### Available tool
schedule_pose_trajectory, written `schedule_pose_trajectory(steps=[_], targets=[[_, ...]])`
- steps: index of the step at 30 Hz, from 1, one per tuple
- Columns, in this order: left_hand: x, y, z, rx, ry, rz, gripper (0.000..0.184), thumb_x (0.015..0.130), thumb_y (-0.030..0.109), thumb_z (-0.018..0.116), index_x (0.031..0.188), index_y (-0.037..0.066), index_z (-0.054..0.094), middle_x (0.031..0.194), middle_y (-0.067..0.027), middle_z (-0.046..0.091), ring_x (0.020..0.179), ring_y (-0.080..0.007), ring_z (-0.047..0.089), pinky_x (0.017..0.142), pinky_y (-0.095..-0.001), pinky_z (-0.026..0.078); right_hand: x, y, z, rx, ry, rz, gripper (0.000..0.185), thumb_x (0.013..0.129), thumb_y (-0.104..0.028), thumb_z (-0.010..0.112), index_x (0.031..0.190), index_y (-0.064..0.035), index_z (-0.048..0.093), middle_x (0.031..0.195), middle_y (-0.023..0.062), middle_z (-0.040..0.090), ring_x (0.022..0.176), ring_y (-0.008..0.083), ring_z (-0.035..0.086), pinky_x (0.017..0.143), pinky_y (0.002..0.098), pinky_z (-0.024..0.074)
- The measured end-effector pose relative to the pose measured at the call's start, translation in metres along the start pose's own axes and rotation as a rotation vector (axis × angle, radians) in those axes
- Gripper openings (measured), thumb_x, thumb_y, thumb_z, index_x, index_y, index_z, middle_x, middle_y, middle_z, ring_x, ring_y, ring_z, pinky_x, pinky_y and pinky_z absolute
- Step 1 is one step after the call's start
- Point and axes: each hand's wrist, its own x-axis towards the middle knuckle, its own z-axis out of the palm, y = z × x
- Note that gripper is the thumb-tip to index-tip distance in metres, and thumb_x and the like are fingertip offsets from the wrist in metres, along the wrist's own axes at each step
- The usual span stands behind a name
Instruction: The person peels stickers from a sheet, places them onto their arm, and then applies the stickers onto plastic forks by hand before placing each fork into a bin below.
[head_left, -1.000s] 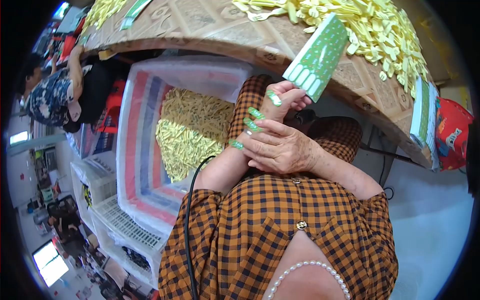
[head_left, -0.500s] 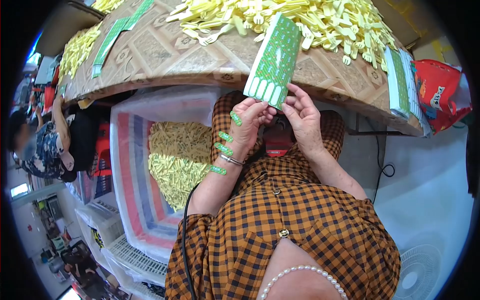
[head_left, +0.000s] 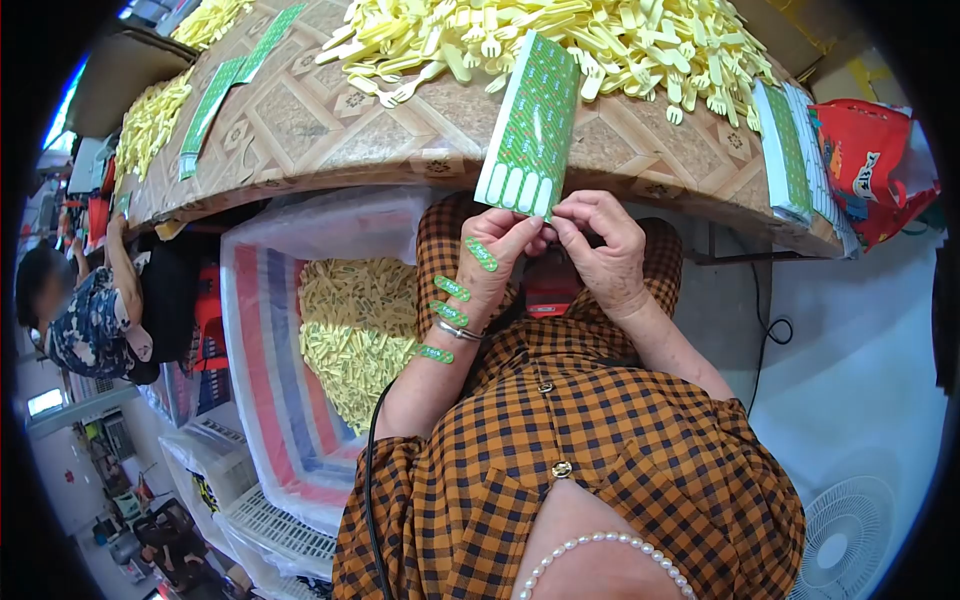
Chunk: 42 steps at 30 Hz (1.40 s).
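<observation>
A green sheet of stickers [head_left: 537, 110] with a row of white rounded gaps near its lower end is held up before the table edge. My left hand [head_left: 497, 245] grips its bottom edge between thumb and fingers. At the lower right corner, my right hand [head_left: 603, 243] pinches with thumb and forefinger; whether a single sticker is between them is too small to tell. Several green oval stickers [head_left: 450, 288] are stuck along my left hand and forearm, near a metal bangle [head_left: 459, 331]. Beyond the sheet lies a heap of pale yellow small forks [head_left: 640, 50].
More green sheets lie on the patterned table [head_left: 330, 130] at left and in a stack [head_left: 785, 160] at right, beside a red bag [head_left: 868, 165]. A striped lined bin [head_left: 270, 330] holds yellow forks. Another person [head_left: 90, 300] sits at far left. A fan [head_left: 845, 535] stands lower right.
The sheet has shifted slightly left in view. My right fingers have drawn closer together at its lower corner, and that hand's back has turned more upward. My left hand keeps its hold.
</observation>
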Motion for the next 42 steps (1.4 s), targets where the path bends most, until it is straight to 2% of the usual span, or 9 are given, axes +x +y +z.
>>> schedule_pose_trajectory(steps=[4,17,20,22,29,33,36,40,42], targets=[[-0.001,-0.002,0.001,0.040,0.015,0.035,0.009,0.088,0.006,0.065,0.091,-0.002,0.069,0.080,-0.0061,0.070,0.067,-0.0082,0.062,0.062,-0.0204,0.048,-0.002,-0.002,-0.004,-0.042,-0.075,0.039,0.012,0.079,-0.001,0.071,0.092,0.0006,0.070,0.095,0.0105,0.068,0.086,0.0171,0.066,0.076,0.0272,0.0518],[-0.002,-0.002,0.001,0.190,0.013,0.143,0.010,0.087,0.006,0.067,0.092,-0.002,0.070,0.075,-0.0017,0.068,0.064,-0.0051,0.060,0.058,-0.0183,0.048,-0.005,-0.003,0.003,0.197,-0.025,0.169,0.007,0.081,-0.001,0.069,0.087,0.0025,0.070,0.094,0.0117,0.070,0.082,0.0149,0.067,0.071,0.0243,0.0536],[-0.003,-0.002,-0.001,0.208,-0.006,0.141,0.009,0.087,0.005,0.067,0.091,-0.003,0.070,0.076,-0.0030,0.069,0.065,-0.0055,0.061,0.059,-0.0185,0.049,-0.008,0.010,0.002,0.215,-0.046,0.130,0.005,0.083,0.000,0.067,0.087,0.0022,0.069,0.095,0.0101,0.069,0.081,0.0128,0.066,0.068,0.0235,0.0534],[-0.004,0.000,-0.002,0.219,-0.026,0.130,0.009,0.087,0.004,0.066,0.090,-0.004,0.070,0.077,-0.0056,0.070,0.065,-0.0066,0.062,0.059,-0.0190,0.050,-0.007,0.013,-0.001,0.344,-0.071,0.325,0.004,0.085,0.001,0.065,0.087,0.0022,0.068,0.094,0.0079,0.067,0.079,0.0101,0.064,0.068,0.0232,0.0525],[-0.005,0.009,-0.007,0.097,0.028,0.106,0.011,0.087,0.005,0.063,0.084,-0.005,0.068,0.076,-0.0085,0.070,0.064,-0.0081,0.063,0.059,-0.0204,0.051,0.004,0.017,-0.030,0.471,0.151,0.435,0.009,0.091,-0.003,0.061,0.096,0.0017,0.067,0.091,0.0022,0.066,0.070,0.0058,0.060,0.065,0.0194,0.0497],[-0.005,0.008,-0.003,0.217,-0.021,0.052,0.012,0.085,0.006,0.065,0.084,-0.004,0.070,0.075,-0.0060,0.070,0.065,-0.0075,0.063,0.060,-0.0205,0.050,0.016,-0.021,-0.027,0.035,0.121,-0.102,0.010,0.079,0.005,0.068,0.087,-0.0011,0.065,0.088,0.0086,0.067,0.079,0.0169,0.065,0.073,0.0265,0.0515],[-0.004,0.002,0.001,0.285,-0.059,0.129,0.013,0.085,0.009,0.066,0.083,-0.003,0.070,0.072,-0.0027,0.069,0.066,-0.0045,0.060,0.059,-0.0212,0.048,0.035,-0.041,-0.013,-0.269,0.044,-0.575,0.016,0.071,-0.003,0.075,0.084,-0.0065,0.066,0.088,0.0048,0.067,0.078,0.0183,0.066,0.076,0.0309,0.0510],[-0.001,-0.019,-0.012,0.427,0.002,0.275,0.019,0.082,0.015,0.070,0.075,-0.002,0.066,0.066,-0.0051,0.066,0.064,-0.0043,0.058,0.055,-0.0240,0.046,0.047,-0.043,0.005,-0.366,-0.110,-0.796,0.014,0.075,-0.016,0.069,0.088,-0.0103,0.068,0.095,0.0005,0.067,0.082,0.0127,0.065,0.091,0.0350,0.0462],[-0.009,-0.005,-0.007,0.586,0.071,0.465,0.016,0.079,0.016,0.071,0.081,0.000,0.065,0.070,-0.0083,0.067,0.068,-0.0112,0.064,0.058,-0.0285,0.050,0.049,-0.044,0.014,-0.383,-0.247,-0.835,0.014,0.077,-0.015,0.065,0.090,-0.0112,0.068,0.095,-0.0018,0.066,0.086,0.0135,0.065,0.099,0.0369,0.0426]])
